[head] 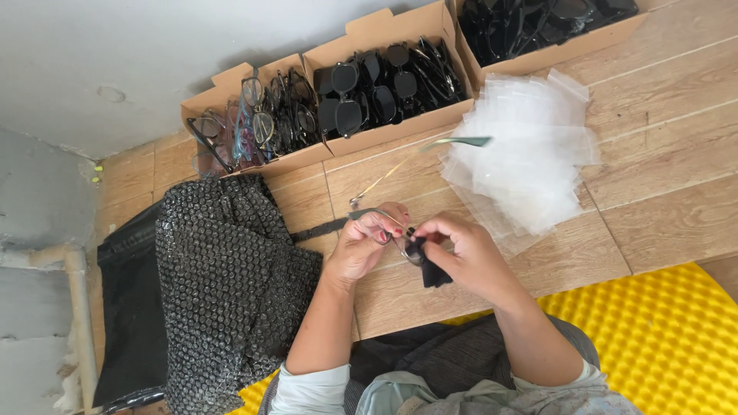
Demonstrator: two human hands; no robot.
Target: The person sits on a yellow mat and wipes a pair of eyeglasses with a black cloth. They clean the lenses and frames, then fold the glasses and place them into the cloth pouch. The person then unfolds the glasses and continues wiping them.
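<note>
**Both hands pinch a thin-framed pair of glasses over the wooden floor**

The left hand (361, 246) closes its fingertips on the frame of a pair of glasses (384, 211); the right hand (461, 253) presses a small black cloth (430, 269) against the lens beside its own fingertips. Both grips are pressed together, thumbs against forefingers, with the two hands almost touching. The glasses are slim and metal-rimmed, with thin pale arms: one arm runs up and away from the grip, ending in a dark greenish tip; the other curves off past the left hand's fingers. The lens itself is mostly hidden by the cloth and the fingers.

Just beyond the right hand lies a loose heap of clear plastic bags (530, 154), the glasses' long arm reaching to its edge. On the far side of the left hand, a sheet of dark bubble wrap (223, 277) is spread over a black bag (127, 307). Nothing lies between the hands and the wooden floor (661, 192) below them. A yellow ridged foam mat (653, 330) lies nearer the person than the grip.

Farther from the grip, against the wall, stand three open brown cardboard boxes. The one (254, 115) beyond the left hand holds clear-lensed frames, the middle box (384, 77) dark sunglasses, and the third (553, 31), cut by the picture's edge, more dark glasses.
</note>
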